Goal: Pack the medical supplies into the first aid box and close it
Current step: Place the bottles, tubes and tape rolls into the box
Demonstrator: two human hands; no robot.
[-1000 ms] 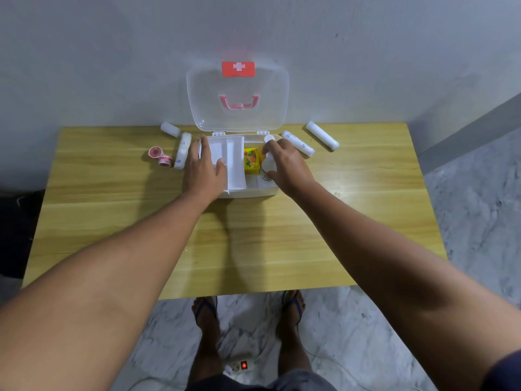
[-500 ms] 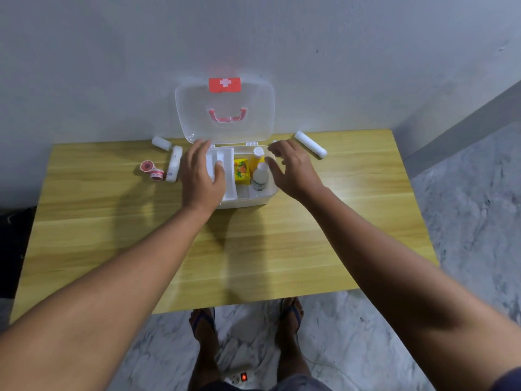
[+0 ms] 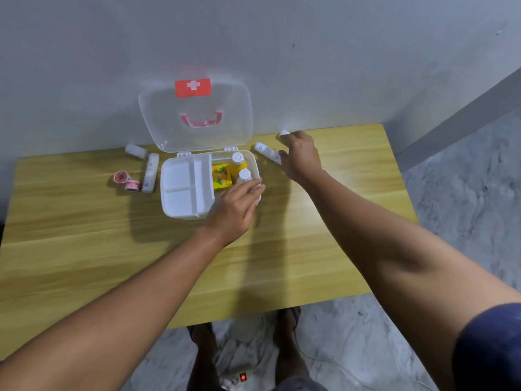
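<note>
Our first aid box (image 3: 180, 210) sits open near the table's (image 3: 84, 249) back edge. Our left hand (image 3: 235, 206) rests loosely spread on its right rim; our right hand (image 3: 300, 156) grips a white roll (image 3: 284, 133) by the back edge.

Bare forearms, bare left hand (image 3: 235, 208) and right hand (image 3: 300, 158), dark blue sleeve (image 3: 490, 348) on right upper arm, dark sandals (image 3: 293, 314) on feet
</note>
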